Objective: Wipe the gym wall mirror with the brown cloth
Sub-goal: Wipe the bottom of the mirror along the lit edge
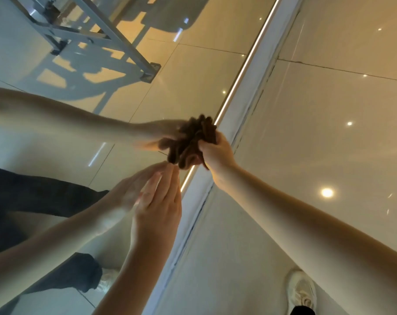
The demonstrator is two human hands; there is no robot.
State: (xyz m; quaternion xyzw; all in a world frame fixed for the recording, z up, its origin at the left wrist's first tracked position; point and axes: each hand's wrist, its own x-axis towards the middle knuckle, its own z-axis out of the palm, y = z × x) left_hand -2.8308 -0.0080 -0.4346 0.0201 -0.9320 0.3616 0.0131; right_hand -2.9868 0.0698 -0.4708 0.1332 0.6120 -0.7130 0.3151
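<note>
Brown cloth in curled right hand

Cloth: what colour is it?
Dark brown: the cloth bunched in the right hand; head view.

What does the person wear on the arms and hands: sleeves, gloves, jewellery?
Nothing that shows. The left hand and right hand have no gloves, and no ring, watch or bracelet is visible. Both forearms are bare as far as the frame reaches; no sleeve edge appears.
</note>
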